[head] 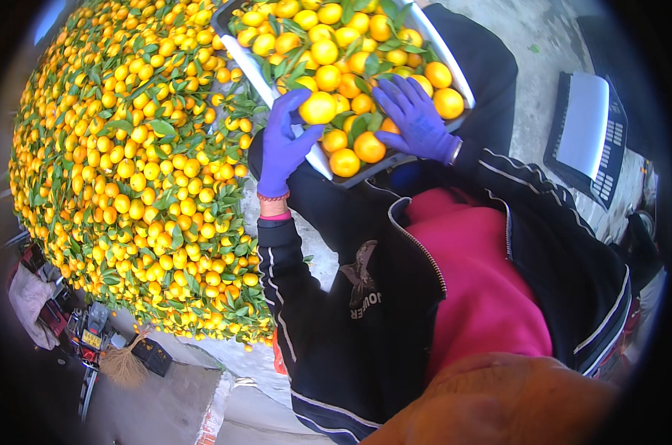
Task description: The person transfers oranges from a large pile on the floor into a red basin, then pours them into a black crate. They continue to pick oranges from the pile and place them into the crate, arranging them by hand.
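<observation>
A plastic crate [252, 69], dark with a white rim or liner, rests by my lap and holds many mandarins with green leaves. My left hand [288, 136], in a purple glove, is at the crate's near left edge, its thumb and fingers around the side of a mandarin [317, 108]. My right hand [416, 117], gloved in the same purple, lies spread with its palm down over the fruit at the crate's right part. Whether it grips anything beneath the palm is hidden. Beside the crate, on the left, spreads a large heap of mandarins [137, 208] with leaves.
At right on the concrete floor is a black slotted crate [611, 139] with a white sheet-like piece [583, 125] on it. A motorcycle [93, 334], a straw broom [125, 364] and a dark box [152, 356] stand at the lower left, beyond the heap.
</observation>
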Action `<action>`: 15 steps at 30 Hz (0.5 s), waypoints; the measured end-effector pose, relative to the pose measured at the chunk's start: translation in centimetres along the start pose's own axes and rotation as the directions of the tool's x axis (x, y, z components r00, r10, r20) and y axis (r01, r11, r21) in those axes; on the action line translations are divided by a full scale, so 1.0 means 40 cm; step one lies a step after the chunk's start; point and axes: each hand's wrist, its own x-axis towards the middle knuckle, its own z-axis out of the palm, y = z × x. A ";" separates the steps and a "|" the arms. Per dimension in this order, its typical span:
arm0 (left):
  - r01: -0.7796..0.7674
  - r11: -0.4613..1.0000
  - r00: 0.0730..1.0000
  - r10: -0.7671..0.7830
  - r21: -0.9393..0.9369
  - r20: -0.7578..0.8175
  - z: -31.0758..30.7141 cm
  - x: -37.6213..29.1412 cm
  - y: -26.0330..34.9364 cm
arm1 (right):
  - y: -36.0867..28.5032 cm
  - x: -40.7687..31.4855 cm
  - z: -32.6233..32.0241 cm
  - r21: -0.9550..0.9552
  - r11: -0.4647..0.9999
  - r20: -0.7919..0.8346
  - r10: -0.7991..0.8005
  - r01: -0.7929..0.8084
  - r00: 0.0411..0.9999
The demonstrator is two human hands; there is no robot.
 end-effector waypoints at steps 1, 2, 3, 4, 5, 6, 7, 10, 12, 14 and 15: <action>-0.006 0.999 0.998 0.003 0.045 0.067 0.030 0.002 -0.009 | 0.001 -0.002 0.002 0.021 1.000 -0.027 -0.007 0.007 1.000; 0.009 0.999 0.992 -0.015 0.050 0.128 0.058 0.006 -0.021 | 0.002 -0.005 0.004 0.004 1.000 -0.025 -0.005 0.006 1.000; 0.026 0.998 0.983 -0.036 0.063 0.178 0.080 0.007 -0.033 | 0.004 -0.007 0.006 0.005 1.000 -0.043 -0.007 0.007 0.999; -0.009 0.994 0.979 -0.013 0.109 0.203 0.098 0.010 -0.047 | 0.005 -0.009 0.008 0.009 1.000 -0.058 -0.011 0.011 0.998; -0.036 0.988 0.972 0.001 0.148 0.234 0.112 0.014 -0.059 | 0.006 -0.010 0.010 0.015 1.000 -0.072 -0.015 0.016 0.997; 0.014 0.996 0.970 -0.034 0.085 0.242 0.122 0.014 -0.070 | 0.006 -0.011 0.012 0.012 1.000 -0.082 -0.018 0.019 0.996; 0.075 0.997 0.963 -0.076 0.014 0.257 0.130 0.015 -0.080 | 0.008 -0.012 0.014 0.011 1.000 -0.090 -0.020 0.021 0.996; 0.168 0.985 0.944 -0.150 -0.037 0.294 0.151 0.022 -0.101 | 0.008 -0.014 0.018 0.006 1.000 -0.105 -0.026 0.027 0.994; 0.219 0.973 0.936 -0.188 -0.075 0.298 0.160 0.026 -0.110 | 0.007 -0.014 0.019 -0.003 1.000 -0.106 -0.029 0.029 0.994; 0.288 0.934 0.926 -0.215 -0.212 0.311 0.164 0.028 -0.118 | 0.007 -0.012 0.018 -0.002 0.999 -0.111 -0.035 0.035 0.993; 0.342 0.902 0.911 -0.250 -0.263 0.329 0.164 0.027 -0.121 | 0.006 -0.011 0.017 0.008 0.999 -0.129 -0.042 0.043 0.991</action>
